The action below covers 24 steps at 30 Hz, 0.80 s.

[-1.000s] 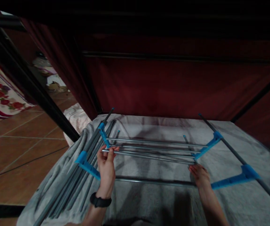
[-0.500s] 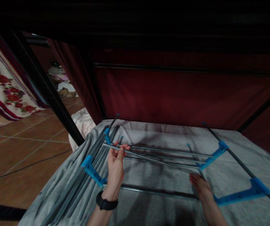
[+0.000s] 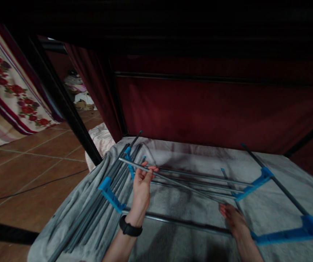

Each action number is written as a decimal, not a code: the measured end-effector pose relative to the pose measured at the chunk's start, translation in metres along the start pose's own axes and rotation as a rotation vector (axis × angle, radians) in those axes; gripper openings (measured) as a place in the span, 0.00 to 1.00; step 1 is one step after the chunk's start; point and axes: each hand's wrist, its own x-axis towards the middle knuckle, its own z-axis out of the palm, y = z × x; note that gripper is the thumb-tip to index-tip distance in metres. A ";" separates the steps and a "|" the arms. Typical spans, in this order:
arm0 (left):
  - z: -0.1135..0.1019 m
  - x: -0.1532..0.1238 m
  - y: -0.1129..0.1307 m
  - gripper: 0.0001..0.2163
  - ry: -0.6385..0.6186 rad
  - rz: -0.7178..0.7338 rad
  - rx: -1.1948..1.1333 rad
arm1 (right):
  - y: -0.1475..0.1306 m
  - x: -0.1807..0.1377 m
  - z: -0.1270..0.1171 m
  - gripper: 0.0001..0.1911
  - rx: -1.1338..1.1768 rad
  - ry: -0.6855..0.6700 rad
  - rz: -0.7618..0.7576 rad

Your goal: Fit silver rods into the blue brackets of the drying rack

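My left hand (image 3: 142,185), with a black wristband (image 3: 130,228) on its wrist, pinches a thin grey metal tube (image 3: 183,185) near its raised left end. The tube slants down to the right, where its far end meets the fingertips of my right hand (image 3: 233,215); those fingers are curled, and their grip is partly hidden. Beneath lies a partly joined rack frame: blue plastic brackets at left (image 3: 112,196) and right (image 3: 281,235), a lower crossbar (image 3: 178,220) between them, and several thin tubes spanning the upper brackets.
Several loose grey tubes (image 3: 91,214) lie bundled at the left on the grey blanket (image 3: 178,145). A black bed post (image 3: 74,120) rises left of the bed, with a dark beam overhead. Dark red cloth (image 3: 200,109) hangs behind. A cable (image 3: 36,189) crosses the tiled floor.
The view has shifted slightly. My left hand has moved a little to the right along the tube, whose left end is raised higher. My right hand stays at the other end.
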 end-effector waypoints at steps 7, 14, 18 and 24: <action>0.004 -0.001 0.003 0.19 -0.043 -0.013 0.007 | -0.004 -0.014 0.011 0.16 -0.090 -0.068 -0.005; 0.011 -0.003 0.003 0.19 -0.070 -0.025 0.039 | -0.010 -0.030 0.038 0.24 -0.276 -0.165 0.066; 0.011 0.000 0.000 0.19 -0.077 -0.030 0.047 | -0.005 -0.035 0.051 0.23 -0.413 -0.211 0.062; 0.011 -0.001 -0.009 0.18 -0.092 -0.063 0.007 | 0.014 -0.047 0.070 0.20 -0.475 -0.287 0.040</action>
